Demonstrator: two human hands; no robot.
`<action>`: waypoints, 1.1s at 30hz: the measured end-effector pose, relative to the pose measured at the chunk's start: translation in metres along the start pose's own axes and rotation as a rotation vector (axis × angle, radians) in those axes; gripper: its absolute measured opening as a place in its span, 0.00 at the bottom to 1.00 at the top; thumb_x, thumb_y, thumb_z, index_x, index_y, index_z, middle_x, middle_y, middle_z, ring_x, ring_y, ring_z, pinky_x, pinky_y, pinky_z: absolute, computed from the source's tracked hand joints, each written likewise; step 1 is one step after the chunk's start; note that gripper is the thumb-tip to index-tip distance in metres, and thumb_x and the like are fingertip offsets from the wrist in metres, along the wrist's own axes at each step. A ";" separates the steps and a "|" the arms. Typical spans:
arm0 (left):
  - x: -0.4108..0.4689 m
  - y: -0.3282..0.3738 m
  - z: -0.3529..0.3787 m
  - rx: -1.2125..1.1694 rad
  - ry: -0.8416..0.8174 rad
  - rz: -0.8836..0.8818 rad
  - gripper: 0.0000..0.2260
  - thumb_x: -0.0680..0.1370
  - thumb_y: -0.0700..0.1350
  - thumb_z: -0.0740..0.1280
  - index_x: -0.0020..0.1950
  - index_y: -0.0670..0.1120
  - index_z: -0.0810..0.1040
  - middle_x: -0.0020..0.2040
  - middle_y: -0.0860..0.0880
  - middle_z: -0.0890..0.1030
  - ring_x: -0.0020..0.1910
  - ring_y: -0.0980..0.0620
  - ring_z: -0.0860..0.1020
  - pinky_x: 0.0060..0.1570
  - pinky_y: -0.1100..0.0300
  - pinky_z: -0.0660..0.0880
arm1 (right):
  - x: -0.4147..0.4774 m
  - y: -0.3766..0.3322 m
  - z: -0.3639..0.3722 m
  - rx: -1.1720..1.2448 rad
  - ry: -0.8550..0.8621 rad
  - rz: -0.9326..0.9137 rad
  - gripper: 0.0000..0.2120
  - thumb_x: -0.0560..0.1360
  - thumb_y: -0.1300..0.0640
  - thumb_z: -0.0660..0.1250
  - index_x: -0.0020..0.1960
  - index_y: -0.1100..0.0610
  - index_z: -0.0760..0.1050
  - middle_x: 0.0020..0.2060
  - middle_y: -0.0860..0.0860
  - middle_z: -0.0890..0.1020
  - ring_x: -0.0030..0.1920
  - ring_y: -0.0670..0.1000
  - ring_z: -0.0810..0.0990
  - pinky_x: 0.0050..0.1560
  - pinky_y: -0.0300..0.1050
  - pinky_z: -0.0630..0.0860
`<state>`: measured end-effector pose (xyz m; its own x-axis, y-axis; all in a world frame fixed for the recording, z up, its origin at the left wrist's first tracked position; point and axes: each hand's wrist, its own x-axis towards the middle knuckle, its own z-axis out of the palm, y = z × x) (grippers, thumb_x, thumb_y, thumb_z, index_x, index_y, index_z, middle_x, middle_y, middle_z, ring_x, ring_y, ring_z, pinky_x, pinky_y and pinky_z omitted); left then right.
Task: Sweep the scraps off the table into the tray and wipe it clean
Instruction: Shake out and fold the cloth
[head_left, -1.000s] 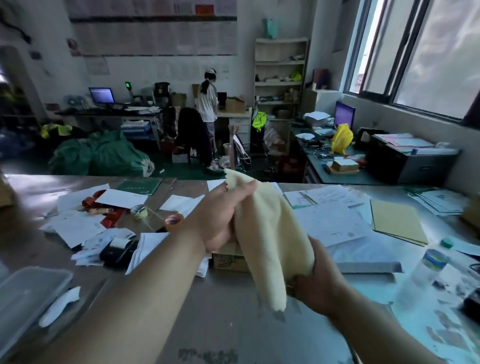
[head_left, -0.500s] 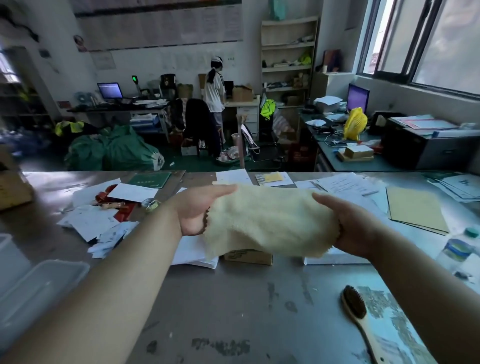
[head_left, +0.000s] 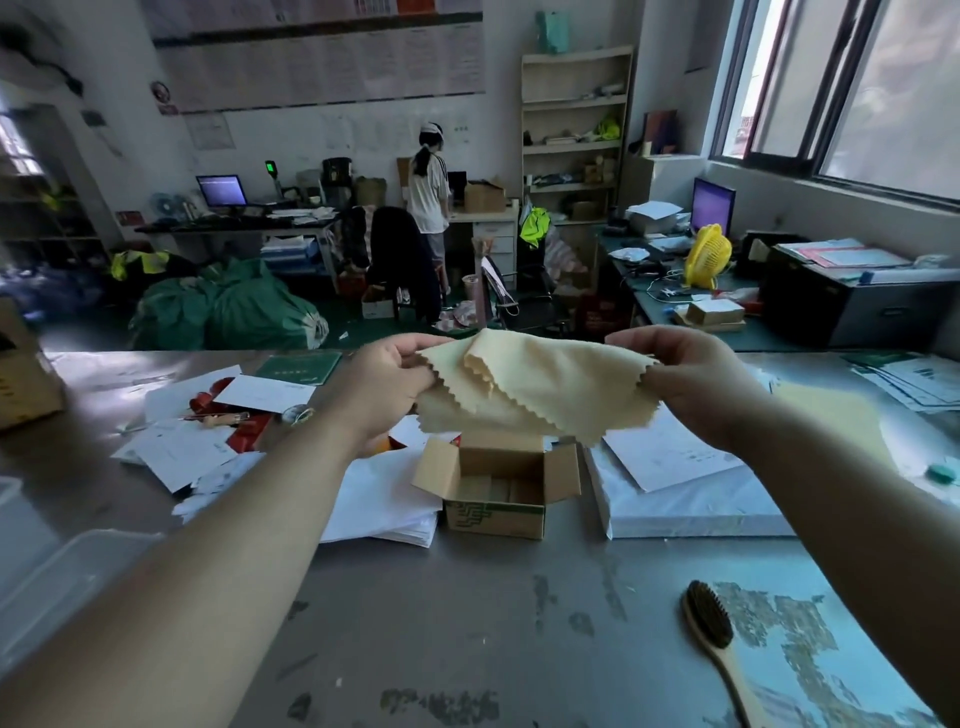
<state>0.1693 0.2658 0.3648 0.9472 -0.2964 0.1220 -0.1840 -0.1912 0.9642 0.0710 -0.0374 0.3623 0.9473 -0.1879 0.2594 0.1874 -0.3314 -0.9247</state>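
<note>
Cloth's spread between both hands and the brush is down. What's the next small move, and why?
Probably lower the yellow cloth, held by the left hand and right hand, onto the bare table nearby: stains show there, and the brush lies unused.

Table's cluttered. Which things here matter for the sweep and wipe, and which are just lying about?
For the job: yellow cloth in left hand and right hand; brush; clear tray; table.
Lying about: open cardboard box, paper ream, loose papers.

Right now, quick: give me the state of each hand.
Left hand: fingers closed, pinching the left edge of the yellow cloth.
Right hand: fingers closed, pinching the cloth's right edge.
</note>
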 end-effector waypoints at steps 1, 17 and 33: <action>-0.001 0.006 -0.001 -0.039 0.042 0.027 0.15 0.79 0.33 0.66 0.55 0.50 0.85 0.46 0.47 0.88 0.50 0.40 0.85 0.49 0.47 0.84 | 0.002 -0.005 -0.004 0.001 0.010 -0.027 0.23 0.70 0.77 0.62 0.48 0.53 0.86 0.45 0.55 0.86 0.45 0.54 0.82 0.43 0.49 0.78; -0.031 0.048 -0.036 0.245 -0.191 0.253 0.22 0.73 0.24 0.68 0.53 0.51 0.87 0.49 0.51 0.87 0.51 0.51 0.85 0.51 0.54 0.82 | -0.012 -0.073 -0.042 -0.300 -0.160 -0.178 0.22 0.70 0.76 0.71 0.54 0.52 0.86 0.61 0.39 0.82 0.60 0.38 0.80 0.60 0.41 0.77; -0.039 0.082 -0.073 -0.221 -0.237 0.139 0.15 0.81 0.30 0.60 0.53 0.45 0.82 0.43 0.49 0.85 0.38 0.55 0.83 0.33 0.63 0.79 | -0.017 -0.102 -0.038 0.188 -0.181 -0.006 0.11 0.74 0.67 0.66 0.55 0.61 0.81 0.47 0.55 0.87 0.49 0.53 0.86 0.45 0.40 0.83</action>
<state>0.1368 0.3296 0.4561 0.8253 -0.5191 0.2224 -0.2211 0.0652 0.9731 0.0264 -0.0355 0.4626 0.9740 -0.0124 0.2263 0.2219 -0.1510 -0.9633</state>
